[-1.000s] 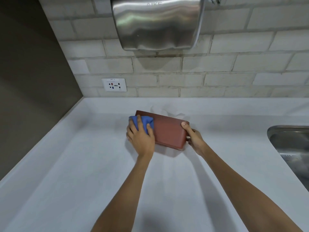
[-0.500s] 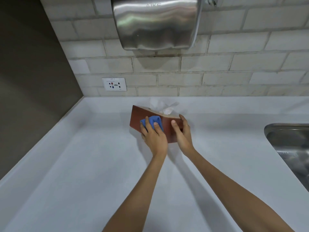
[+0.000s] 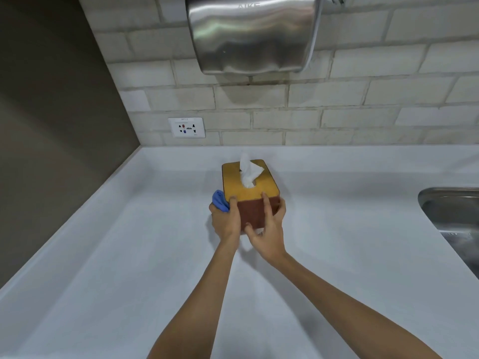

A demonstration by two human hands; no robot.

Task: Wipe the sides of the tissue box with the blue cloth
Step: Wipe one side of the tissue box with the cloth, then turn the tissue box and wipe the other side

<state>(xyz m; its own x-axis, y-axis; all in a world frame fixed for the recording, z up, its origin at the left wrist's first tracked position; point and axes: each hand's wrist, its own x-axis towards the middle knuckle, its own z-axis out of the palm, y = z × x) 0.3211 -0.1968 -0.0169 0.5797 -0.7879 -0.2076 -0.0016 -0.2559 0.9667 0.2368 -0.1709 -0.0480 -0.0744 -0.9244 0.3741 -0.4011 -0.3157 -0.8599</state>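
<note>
Tissue box (image 3: 250, 189) stands upright on the white counter (image 3: 103, 255), long axis running away from the viewer, yellow top up, a white tissue (image 3: 248, 172) poking out. Left hand (image 3: 225, 221) presses the bunched blue cloth (image 3: 220, 201) against its left side. Right hand (image 3: 268, 230) grips the near brown end. No lettering on the box is legible.

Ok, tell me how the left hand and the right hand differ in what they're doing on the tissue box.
The left hand presses the blue cloth to the tissue box's left side; the right hand is bare. The left thumb hooks the top edge; the right hand spreads over the near face and right corner. Both touch the box.
</note>
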